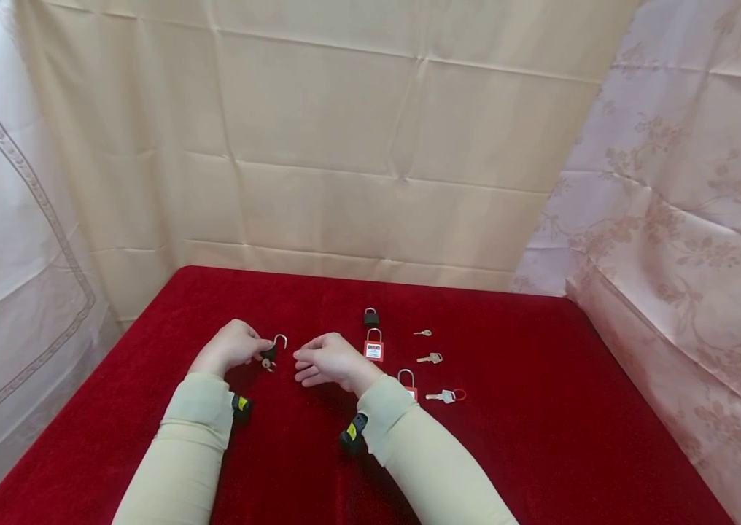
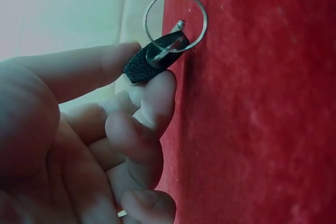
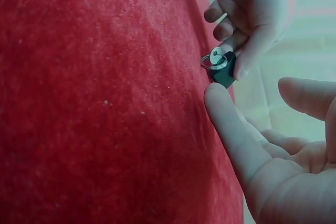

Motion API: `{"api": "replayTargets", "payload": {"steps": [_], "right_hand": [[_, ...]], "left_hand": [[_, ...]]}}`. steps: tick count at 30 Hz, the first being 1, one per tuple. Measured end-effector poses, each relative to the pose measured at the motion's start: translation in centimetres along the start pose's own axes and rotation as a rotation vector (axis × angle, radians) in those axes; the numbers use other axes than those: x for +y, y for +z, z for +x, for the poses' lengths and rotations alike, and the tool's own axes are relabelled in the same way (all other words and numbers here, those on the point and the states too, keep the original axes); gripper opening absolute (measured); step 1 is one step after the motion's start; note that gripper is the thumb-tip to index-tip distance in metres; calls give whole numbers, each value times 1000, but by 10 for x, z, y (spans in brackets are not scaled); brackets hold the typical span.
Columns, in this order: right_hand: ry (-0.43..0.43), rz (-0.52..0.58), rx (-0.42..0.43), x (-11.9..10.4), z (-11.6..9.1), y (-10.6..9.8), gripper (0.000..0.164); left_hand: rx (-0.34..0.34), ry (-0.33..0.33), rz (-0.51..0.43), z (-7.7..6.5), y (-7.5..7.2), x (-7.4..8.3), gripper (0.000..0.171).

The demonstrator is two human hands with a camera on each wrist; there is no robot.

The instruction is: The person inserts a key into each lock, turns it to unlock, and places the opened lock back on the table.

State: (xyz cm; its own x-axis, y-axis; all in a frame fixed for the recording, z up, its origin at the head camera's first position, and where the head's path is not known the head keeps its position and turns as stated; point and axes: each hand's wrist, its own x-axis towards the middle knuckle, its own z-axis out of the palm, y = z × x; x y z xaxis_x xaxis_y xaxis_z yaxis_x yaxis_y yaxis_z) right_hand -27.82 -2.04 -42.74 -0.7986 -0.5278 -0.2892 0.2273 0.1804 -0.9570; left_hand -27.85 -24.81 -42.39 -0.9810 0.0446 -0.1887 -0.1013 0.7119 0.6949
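Observation:
Between thumb and fingers, my left hand [image 1: 233,344] pinches a small black padlock [image 2: 157,59] just above the red cloth. Its shackle [image 1: 284,339] is swung open. A key [image 3: 216,54] on a thin metal ring [image 2: 205,22] sticks out from the padlock's underside. To the right, my right hand [image 1: 327,361] is held with fingers spread and nothing in its grasp. In the right wrist view its index fingertip [image 3: 214,94] appears close by the padlock, with the thumb well apart from it.
Right of the hands lie a black padlock [image 1: 371,318], a red padlock [image 1: 373,350] and another red padlock [image 1: 411,394] partly hidden by my right sleeve. Beside them are a small key [image 1: 424,332], a larger key [image 1: 432,358] and a key with a red ring [image 1: 439,396].

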Motion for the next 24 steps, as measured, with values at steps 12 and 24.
{"api": "replayTargets", "payload": {"steps": [12, 24], "right_hand": [[14, -60, 16, 3, 1, 3, 24], [18, -110, 51, 5, 0, 8, 22]], "left_hand": [[12, -58, 39, -1, -4, -5, 30], [62, -104, 108, -3, -5, -8, 29]]}}
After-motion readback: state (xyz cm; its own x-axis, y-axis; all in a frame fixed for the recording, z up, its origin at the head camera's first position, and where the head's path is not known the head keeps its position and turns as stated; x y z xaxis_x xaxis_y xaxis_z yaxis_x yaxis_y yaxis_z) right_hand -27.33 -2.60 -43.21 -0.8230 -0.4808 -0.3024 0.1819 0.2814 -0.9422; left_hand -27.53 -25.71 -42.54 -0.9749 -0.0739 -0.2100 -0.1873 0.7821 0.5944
